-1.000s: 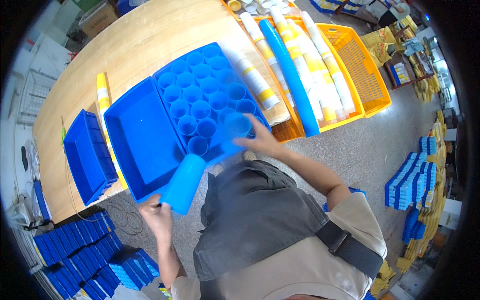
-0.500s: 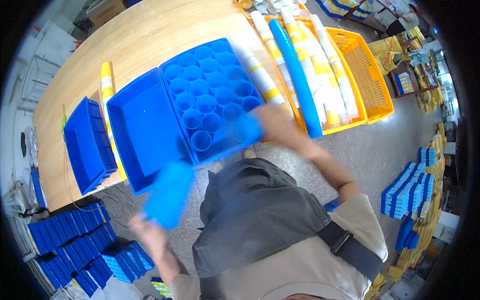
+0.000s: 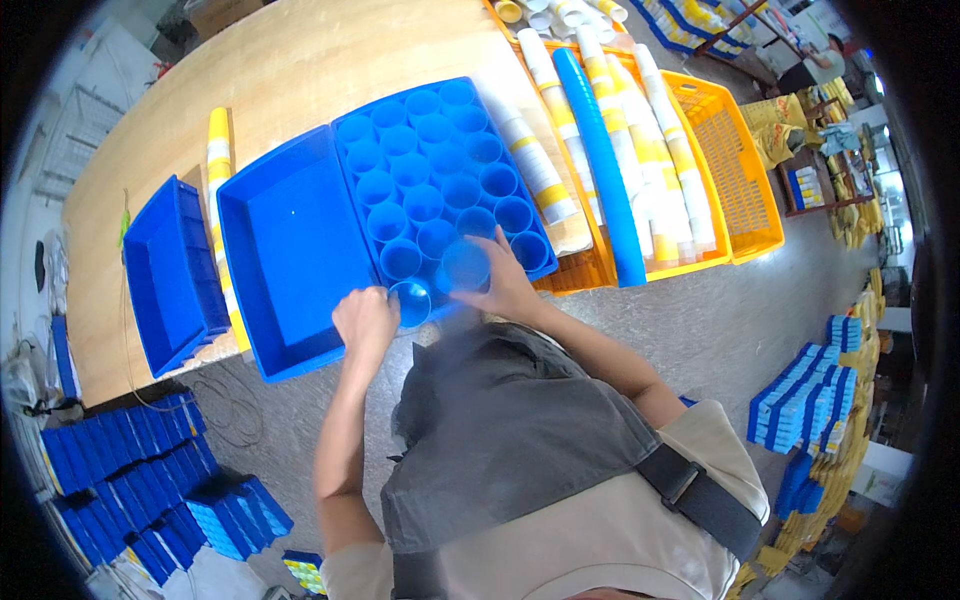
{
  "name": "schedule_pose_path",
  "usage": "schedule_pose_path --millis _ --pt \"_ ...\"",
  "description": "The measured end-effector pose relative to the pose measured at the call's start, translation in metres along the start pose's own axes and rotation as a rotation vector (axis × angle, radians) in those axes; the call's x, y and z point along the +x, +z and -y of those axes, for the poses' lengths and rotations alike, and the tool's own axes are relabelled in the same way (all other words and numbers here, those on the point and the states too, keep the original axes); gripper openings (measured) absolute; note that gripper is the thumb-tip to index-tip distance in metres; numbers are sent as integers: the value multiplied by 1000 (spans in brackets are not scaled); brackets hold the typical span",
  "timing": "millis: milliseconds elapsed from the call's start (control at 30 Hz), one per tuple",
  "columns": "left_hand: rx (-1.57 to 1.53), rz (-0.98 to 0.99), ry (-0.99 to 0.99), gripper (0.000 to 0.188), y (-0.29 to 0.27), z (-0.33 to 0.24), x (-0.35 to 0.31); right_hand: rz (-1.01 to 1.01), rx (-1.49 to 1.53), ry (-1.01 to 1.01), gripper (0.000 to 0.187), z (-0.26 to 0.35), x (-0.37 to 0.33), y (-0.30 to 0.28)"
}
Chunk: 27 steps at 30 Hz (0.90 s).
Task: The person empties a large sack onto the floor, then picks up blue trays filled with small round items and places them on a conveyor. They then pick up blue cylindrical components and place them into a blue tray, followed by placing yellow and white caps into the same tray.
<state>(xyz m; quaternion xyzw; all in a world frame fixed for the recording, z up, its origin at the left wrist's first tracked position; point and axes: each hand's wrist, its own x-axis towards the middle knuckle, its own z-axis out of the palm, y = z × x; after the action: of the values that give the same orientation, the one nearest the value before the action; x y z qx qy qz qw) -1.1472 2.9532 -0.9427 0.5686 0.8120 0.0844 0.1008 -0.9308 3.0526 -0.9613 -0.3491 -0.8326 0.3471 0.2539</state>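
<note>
Cup count, blue plastic: approx. 21 standing in the cup tray (image 3: 546, 268), plus 1 per hand, so approx. 23; blur at the near edge limits accuracy. Your L hand (image 3: 367, 318) pinches the rim of the L-hand cup (image 3: 412, 303), at the tray's near-L corner. Your R hand (image 3: 510, 288) curves round the R-hand cup (image 3: 466, 265), thumb & fingers on opposite sides, near edge, just R of the other.

Orientation: standing cups mouth up, long axes approx. upright. L-hand cup likewise mouth up. R-hand cup's mouth also faces you; exact tilt can't be told (blur).

Surroundings: 1 plain blue tray (image 3: 285, 240) adjoins on the L; 1 smaller blue bin (image 3: 172, 285) farther L, w/ 1 white-and-yellow stick (image 3: 219, 160) btw them. All on the wooden table (image 3: 280, 70). R of cup tray: 1 banded stick (image 3: 540, 175), then 1 long blue cup stack (image 3: 602, 170) beside at least 4 white-and-yellow sticks in an orange crate (image 3: 690, 265); 2nd orange crate (image 3: 740, 180) adjacent.

In the way: your hands cover part of the near tray edge; your grey apron (image 3: 500, 400) sits close below it.
</note>
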Motion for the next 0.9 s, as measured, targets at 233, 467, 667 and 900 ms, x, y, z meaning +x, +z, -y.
schedule_pose_path --millis 233,467,667,900 --pt "-303 -7 -184 41 -23 15 -21 53 -196 -294 94 30 -2 -17" --pt "-1036 349 -323 19 5 38 -82 447 -397 -429 85 33 32 29" --pt "-1556 397 -368 56 59 -58 -78 -144 19 -24 71 -48 34 -29" --pt "-1842 -357 -1157 38 123 -134 -6 140 250 257 64 -185 50 -42"
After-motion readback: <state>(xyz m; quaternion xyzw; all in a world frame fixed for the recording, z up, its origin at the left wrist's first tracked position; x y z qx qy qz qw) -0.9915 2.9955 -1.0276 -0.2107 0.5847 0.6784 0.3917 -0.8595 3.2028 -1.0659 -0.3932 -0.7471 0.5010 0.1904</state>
